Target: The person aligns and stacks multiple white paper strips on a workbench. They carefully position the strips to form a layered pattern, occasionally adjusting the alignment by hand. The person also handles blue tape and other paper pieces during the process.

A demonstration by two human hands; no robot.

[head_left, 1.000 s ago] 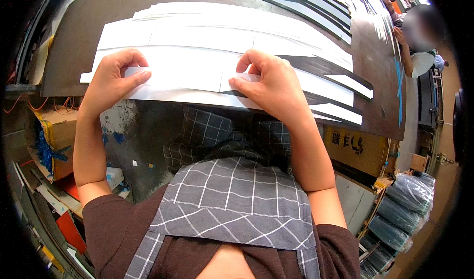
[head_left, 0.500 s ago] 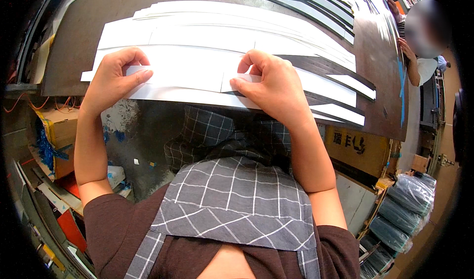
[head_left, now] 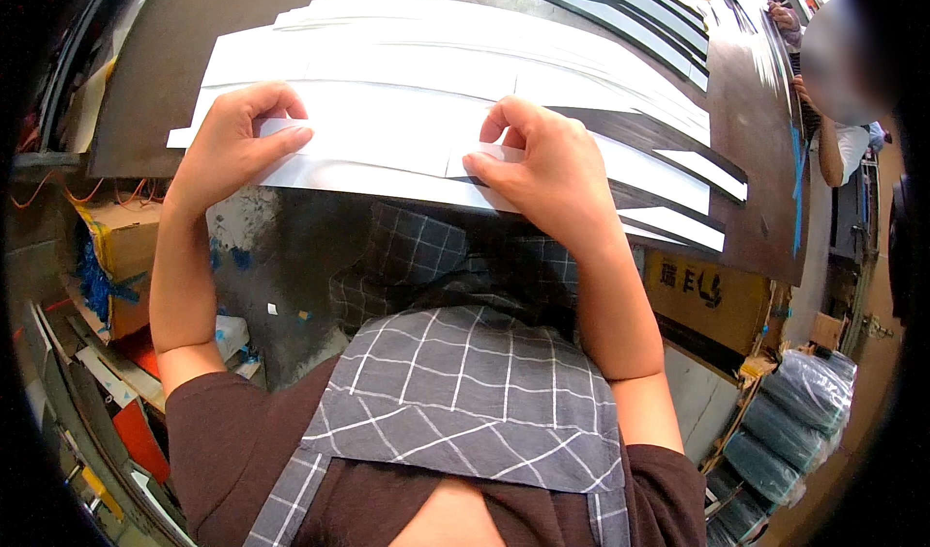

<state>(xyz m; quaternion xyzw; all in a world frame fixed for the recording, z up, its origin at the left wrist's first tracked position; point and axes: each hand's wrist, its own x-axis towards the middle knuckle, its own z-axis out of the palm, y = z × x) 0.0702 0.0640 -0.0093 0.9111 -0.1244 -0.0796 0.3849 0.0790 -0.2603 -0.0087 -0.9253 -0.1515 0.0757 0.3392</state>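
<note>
A long white strip (head_left: 378, 147) of thin, stiff-looking sheet lies across the near edge of the table. My left hand (head_left: 242, 145) pinches its near edge between thumb and bent fingers. Further right, my right hand (head_left: 552, 164) grips the same edge in a similar pinch, thumb toward me. Beyond the strip, several white sheets (head_left: 417, 33) lie overlapped in a fanned stack. Black strips (head_left: 668, 150) with white faces spread out to the right of my right hand.
The dark tabletop (head_left: 174, 33) carries more black-and-white strips (head_left: 630, 29) at the far right. A co-worker (head_left: 833, 150) stands at the table's right end, hands at its edge. Below are a cardboard box (head_left: 121, 256) on the left and plastic-wrapped rolls (head_left: 775, 431) on the right.
The view has shifted a little, so the table and both hands sit slightly further right. Both hands keep their pinch on the strip. The co-worker's arm has lowered slightly.
</note>
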